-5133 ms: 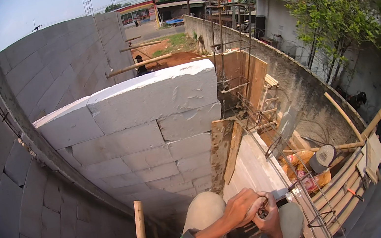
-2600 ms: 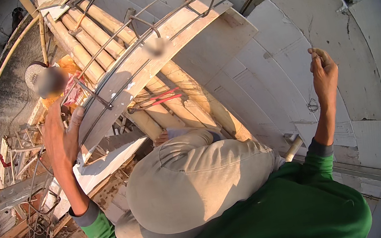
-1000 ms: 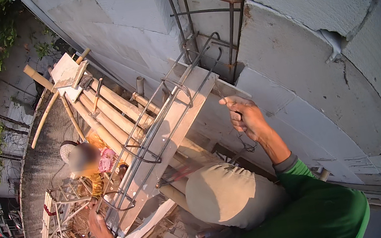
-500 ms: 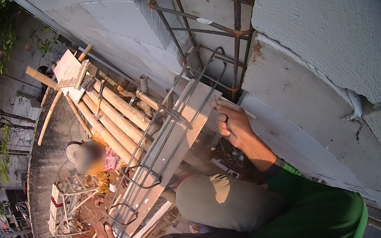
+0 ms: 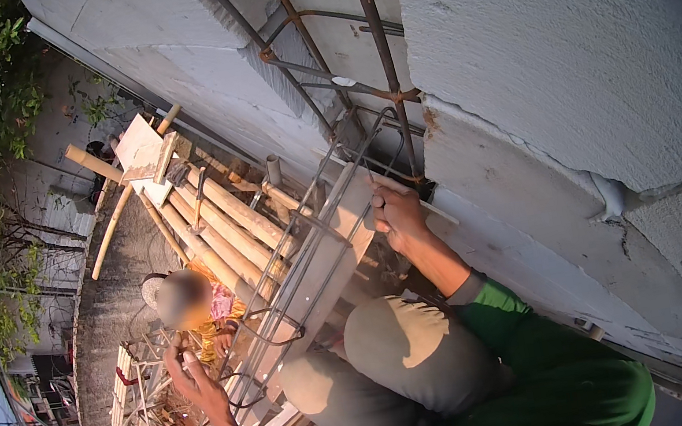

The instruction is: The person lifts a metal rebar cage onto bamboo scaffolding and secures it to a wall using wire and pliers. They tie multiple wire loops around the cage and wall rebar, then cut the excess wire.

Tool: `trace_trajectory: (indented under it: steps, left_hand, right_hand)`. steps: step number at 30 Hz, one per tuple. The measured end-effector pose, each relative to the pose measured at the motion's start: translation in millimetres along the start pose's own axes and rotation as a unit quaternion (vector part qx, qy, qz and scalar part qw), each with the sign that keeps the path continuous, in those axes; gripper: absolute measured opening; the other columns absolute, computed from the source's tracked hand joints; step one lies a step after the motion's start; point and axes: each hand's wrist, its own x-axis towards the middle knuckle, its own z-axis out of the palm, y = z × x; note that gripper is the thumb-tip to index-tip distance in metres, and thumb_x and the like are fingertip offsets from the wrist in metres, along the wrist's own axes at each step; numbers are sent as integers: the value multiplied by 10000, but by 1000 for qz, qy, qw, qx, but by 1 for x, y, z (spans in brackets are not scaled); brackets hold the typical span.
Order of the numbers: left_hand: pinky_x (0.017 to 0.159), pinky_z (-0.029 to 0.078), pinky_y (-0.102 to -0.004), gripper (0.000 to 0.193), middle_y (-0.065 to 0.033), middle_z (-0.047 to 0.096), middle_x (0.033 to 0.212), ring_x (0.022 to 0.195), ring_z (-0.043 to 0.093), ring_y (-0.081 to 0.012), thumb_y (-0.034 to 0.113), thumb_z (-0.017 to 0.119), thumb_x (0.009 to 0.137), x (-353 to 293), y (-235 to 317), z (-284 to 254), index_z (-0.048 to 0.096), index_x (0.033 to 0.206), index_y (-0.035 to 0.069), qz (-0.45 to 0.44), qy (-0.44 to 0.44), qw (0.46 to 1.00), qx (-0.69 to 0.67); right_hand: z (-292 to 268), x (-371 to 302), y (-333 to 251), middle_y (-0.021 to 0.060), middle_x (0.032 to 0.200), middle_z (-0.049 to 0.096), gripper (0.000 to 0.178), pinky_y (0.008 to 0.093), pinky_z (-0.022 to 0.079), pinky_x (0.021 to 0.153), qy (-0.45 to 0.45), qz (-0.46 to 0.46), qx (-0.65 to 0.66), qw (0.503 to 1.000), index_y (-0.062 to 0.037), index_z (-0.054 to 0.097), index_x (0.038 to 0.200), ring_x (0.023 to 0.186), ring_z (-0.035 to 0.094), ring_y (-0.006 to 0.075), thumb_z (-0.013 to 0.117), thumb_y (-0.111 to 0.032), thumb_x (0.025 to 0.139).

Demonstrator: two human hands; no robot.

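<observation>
A rebar cage of thin steel bars bent into hoops lies along a pale plank, slanting from the lower left toward the wall. My left hand is raised just left of the cage's near end, its fingers stretched and apart with nothing visible in them. Beside the plank's far end, my right hand is closed, fingers curled. Whatever it grips is too small to make out. Just beyond it stands an upright rebar column with rusty ties, set between white block walls.
White block wall rises close on my right. Bamboo poles with a board on top lie to the left. A person in orange and yellow is below, near a pale wooden frame. My knees are under the plank.
My left hand has let go of the cage's near end and lifted away, its fingers opening. My right hand stays near the plank's far end, now more tightly curled. The whole view has shifted slightly.
</observation>
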Motion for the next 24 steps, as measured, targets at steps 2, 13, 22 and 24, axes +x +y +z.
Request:
trace_trajectory:
  steps: [2,13,22,24]
  left_hand:
    - [1051,446,-403,297,-168,644,1214,1157,614,-280,161,596,1055,41,73,57,654,1270,-36,95,-36,993,-51]
    - [986,490,-534,328,-223,681,1187,1117,637,-451,244,654,1002,91,180,304,728,1240,31,227,-179,955,-72]
    - [964,484,-475,322,-197,749,1125,1068,676,-402,302,752,937,94,192,319,791,1136,53,145,-229,952,-144]
    - [983,485,-469,309,-198,760,1134,1086,680,-402,298,765,927,93,192,317,804,1111,53,105,-232,953,-161]
  right_hand:
    - [3,7,-9,-31,728,521,250,241,274,408,10,14,18,1000,-27,689,1278,488,361,53,563,-84,1069]
    - [33,13,-7,-40,782,588,179,253,349,451,2,-139,16,990,-33,723,1185,537,453,48,634,-123,1059]
    - [-1,21,-13,-40,738,595,266,241,338,466,-1,-118,-68,991,2,727,1188,553,486,41,630,-215,1068]
    - [1,3,-16,-29,717,582,313,247,339,478,4,-121,-111,986,4,731,1202,556,476,46,614,-258,1077]
